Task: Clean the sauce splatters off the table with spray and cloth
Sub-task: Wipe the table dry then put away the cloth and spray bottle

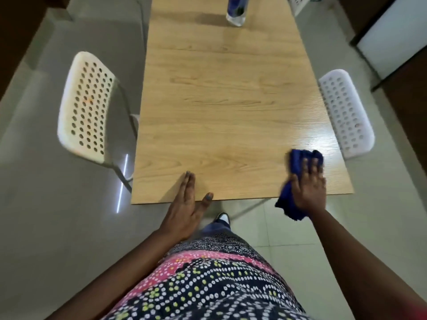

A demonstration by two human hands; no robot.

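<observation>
The right hand (308,183) lies flat on the blue cloth (298,179), fingers straight and spread, pressing it onto the table (226,107) near its 4 o'clock corner; part of the cloth hangs over the near edge. The left hand (186,204) rests on the near edge at about 7 o'clock, fingers straight and together, thumb out, holding nothing. The spray bottle (236,10) stands upright at the far end, about 12 o'clock, well apart from both hands. White perforated chairs sit at 9 o'clock (87,105) and 3 o'clock (345,112).

Table (219,112): cloth (298,158), spray bottle (236,10)
</observation>
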